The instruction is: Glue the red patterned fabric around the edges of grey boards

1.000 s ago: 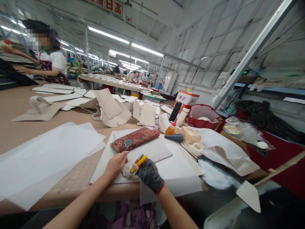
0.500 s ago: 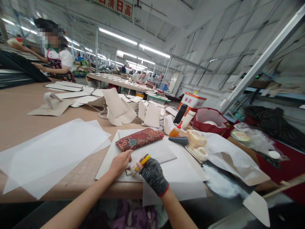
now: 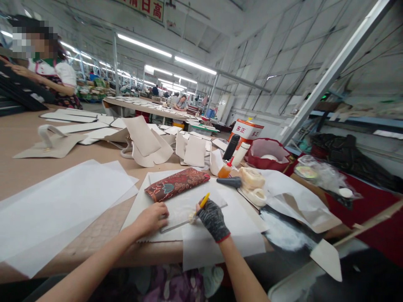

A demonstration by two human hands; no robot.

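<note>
My right hand (image 3: 214, 219), in a grey fingerless glove with red trim, grips a brush (image 3: 205, 199) by its yellow handle. The brush's pale bristles point down onto a flat whitish panel (image 3: 179, 218) with a dark front edge. At the panel's left end rests my bare left hand (image 3: 153, 218), fingers loosely bent and slightly apart, nothing visible in them. Just behind lies a brown-red patterned bundle (image 3: 178, 184). Under these is a white board (image 3: 141, 233), with a white sheet (image 3: 223, 249) hanging over the table's front edge.
White sheets (image 3: 63, 201) lie at left. Behind stand cream bag pieces (image 3: 143, 140) and a handled flap (image 3: 52, 144). An orange-filled bottle (image 3: 224, 170), a black flask (image 3: 231, 147), a tape roll (image 3: 258, 197) and a red bag (image 3: 267, 152) are at right. A co-worker (image 3: 52, 73) stands far left.
My right hand has moved right with the brush, whose handle now stands more upright. My left hand has shifted left and lower, its fingers less pinched. The camera view has turned slightly right.
</note>
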